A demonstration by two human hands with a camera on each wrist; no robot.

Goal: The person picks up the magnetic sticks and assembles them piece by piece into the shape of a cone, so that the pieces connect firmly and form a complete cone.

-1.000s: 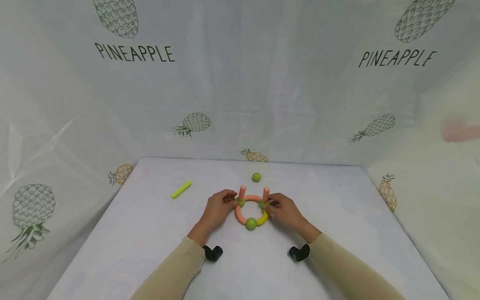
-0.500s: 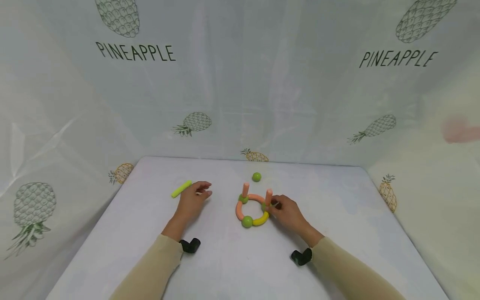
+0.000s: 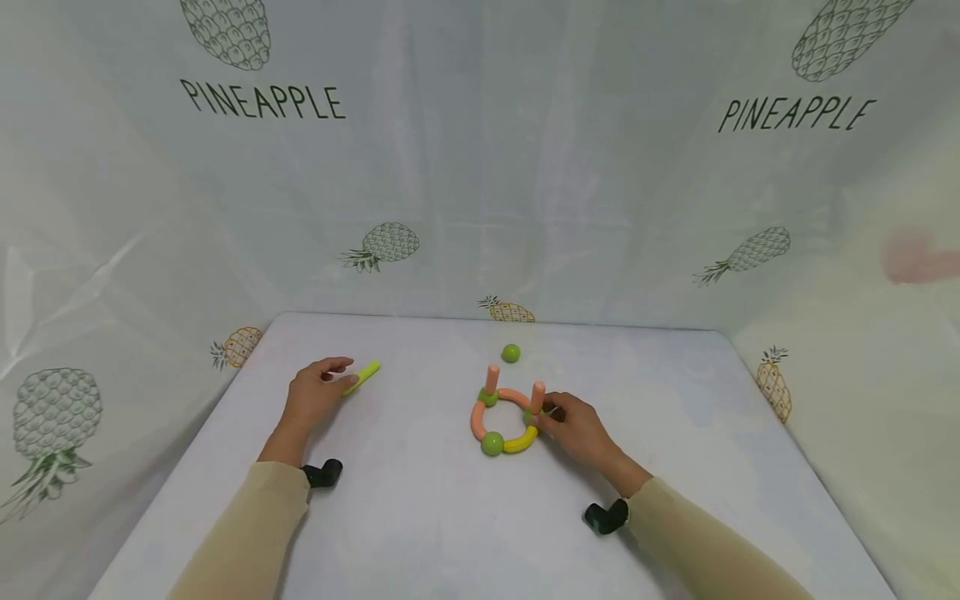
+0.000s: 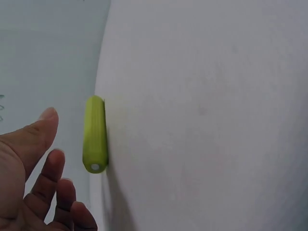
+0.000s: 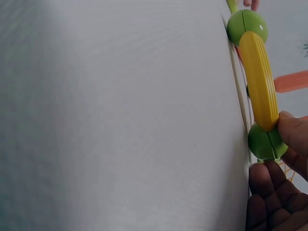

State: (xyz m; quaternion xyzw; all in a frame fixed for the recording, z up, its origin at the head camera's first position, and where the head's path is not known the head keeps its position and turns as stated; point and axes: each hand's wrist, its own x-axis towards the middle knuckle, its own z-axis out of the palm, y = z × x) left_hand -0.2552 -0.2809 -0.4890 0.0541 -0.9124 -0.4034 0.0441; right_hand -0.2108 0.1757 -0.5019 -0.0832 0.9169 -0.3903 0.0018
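On the left of the table lies a straight yellow-green rod point(image 3: 365, 375). My left hand point(image 3: 313, 400) is beside its near end, and in the left wrist view the thumb and fingers are spread apart with nothing between them. Mid-table is a ring of curved orange pieces and a curved yellow piece point(image 5: 260, 79), joined by green balls. Two orange rods point(image 3: 492, 380) stand up from balls of the ring. My right hand point(image 3: 576, 425) holds the ring's right-hand green ball point(image 5: 267, 144) between thumb and fingers, partly hiding it.
A loose green ball point(image 3: 511, 353) sits behind the ring, near the back of the white table point(image 3: 450, 533). A hanging cloth with pineapple prints point(image 3: 512, 312) encloses the back and sides.
My left hand has left the ring's left ball and moved left to the yellow-green rod. The ring has turned slightly, while my right hand stays on its ball.
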